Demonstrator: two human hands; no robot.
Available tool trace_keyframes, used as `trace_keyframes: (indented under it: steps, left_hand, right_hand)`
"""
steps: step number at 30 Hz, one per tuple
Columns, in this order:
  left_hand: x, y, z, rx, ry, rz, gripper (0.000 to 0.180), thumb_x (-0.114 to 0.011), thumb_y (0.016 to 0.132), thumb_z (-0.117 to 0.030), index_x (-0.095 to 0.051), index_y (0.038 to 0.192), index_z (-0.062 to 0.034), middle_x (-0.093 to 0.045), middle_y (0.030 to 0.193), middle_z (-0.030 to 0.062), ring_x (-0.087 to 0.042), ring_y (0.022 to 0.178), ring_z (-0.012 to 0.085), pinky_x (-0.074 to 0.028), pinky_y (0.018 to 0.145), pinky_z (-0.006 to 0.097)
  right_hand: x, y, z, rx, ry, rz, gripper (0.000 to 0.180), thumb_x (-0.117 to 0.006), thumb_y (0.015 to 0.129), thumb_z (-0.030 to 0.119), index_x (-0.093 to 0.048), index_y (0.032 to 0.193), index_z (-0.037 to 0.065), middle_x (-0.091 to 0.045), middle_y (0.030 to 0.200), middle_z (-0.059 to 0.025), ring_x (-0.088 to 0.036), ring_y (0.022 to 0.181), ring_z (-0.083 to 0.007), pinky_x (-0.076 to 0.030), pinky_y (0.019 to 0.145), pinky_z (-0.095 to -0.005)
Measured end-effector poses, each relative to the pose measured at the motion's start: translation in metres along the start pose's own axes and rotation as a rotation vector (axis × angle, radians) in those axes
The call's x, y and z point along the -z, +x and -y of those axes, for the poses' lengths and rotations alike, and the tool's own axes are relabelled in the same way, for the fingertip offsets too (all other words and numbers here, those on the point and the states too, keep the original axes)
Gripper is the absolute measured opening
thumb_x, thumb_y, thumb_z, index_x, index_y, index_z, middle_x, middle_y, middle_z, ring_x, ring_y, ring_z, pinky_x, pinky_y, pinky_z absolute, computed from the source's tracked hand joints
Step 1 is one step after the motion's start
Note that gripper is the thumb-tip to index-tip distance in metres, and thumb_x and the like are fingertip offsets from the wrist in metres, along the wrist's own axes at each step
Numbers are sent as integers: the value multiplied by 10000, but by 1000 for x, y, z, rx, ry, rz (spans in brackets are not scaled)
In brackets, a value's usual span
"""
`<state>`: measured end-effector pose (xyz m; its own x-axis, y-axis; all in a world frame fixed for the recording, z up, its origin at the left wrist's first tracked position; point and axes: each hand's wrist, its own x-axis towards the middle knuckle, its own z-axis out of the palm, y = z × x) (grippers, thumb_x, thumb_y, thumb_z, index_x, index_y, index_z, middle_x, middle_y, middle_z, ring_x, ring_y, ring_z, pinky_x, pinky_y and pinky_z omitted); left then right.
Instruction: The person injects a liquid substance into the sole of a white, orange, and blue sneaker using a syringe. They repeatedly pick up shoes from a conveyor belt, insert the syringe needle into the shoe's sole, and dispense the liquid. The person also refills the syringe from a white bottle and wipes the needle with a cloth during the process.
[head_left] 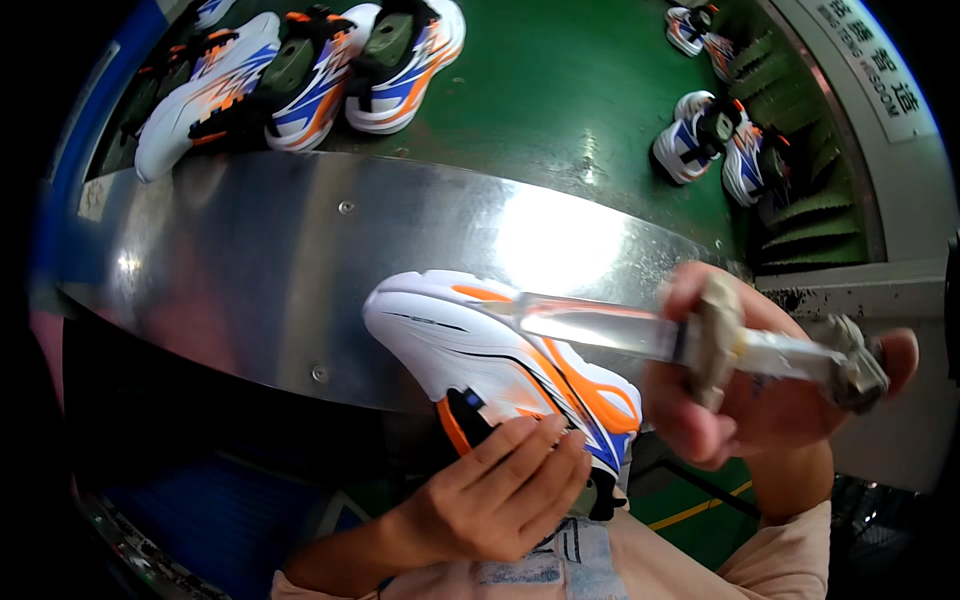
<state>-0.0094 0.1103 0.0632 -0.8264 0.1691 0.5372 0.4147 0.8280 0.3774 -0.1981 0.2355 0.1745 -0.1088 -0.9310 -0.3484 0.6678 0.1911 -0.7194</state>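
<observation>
Going left to right: a row of white shoes [312, 85] sits on the green surface [550, 110] beyond the metal bench [230, 270]. Left hand [500, 495] has its fingers together on the working shoe [490, 352], thumb hidden, so can't tell if that grip's clamped. That shoe's tipped over, toe above the bench. The syringe [600, 327] points at the orange sole patch [482, 293], the right hand's [780, 405] grip clamped around it. Looks like lining up the tip, tbh; next move calls for a steady shoe and gentle plunger [790, 356] pressure.
</observation>
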Motion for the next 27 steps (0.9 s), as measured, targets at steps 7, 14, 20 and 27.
trace_keyframes:
  steps: [7, 14, 20, 27]
  left_hand:
    - [-12, -8, 0, -14, 42, -142, 227, -542, 880, -162, -687, 985, -22, -678, 1036, 82, -661, 1000, 230, -493, 968, 368]
    - [1, 3, 10, -44, 54, -110, 194, -560, 875, -168, -687, 954, -45, -683, 975, 64, -674, 947, 212, -508, 932, 361]
    - [-2, 0, 7, -14, 52, -128, 180, -564, 873, -162, -695, 946, -62, -684, 989, 50, -663, 910, 185, -514, 902, 349]
    - [-1, -4, 3, 8, -21, -59, 194, -602, 842, -145, -711, 991, -84, -673, 1010, 38, -655, 951, 204, -502, 925, 372]
  right_hand:
    - [-7, 64, 0, -158, -12, 83, 1259, -648, 624, 836, -146, 1439, 17, -542, 1001, -220, -366, 683, -105, -335, 519, -188]
    - [7, 83, -8, -96, 159, 178, 1255, -655, 629, 827, -146, 1436, 13, -516, 1018, -224, -378, 711, -107, -352, 532, -174]
    - [-28, 77, 4, -242, -229, -192, 1302, -636, 540, 885, -253, 1380, -34, -550, 913, -191, -385, 663, -86, -331, 522, -174]
    - [-23, 17, -12, -256, -163, -423, 1367, -641, 421, 923, -334, 1356, -25, -562, 904, -160, -386, 685, -72, -304, 570, -179]
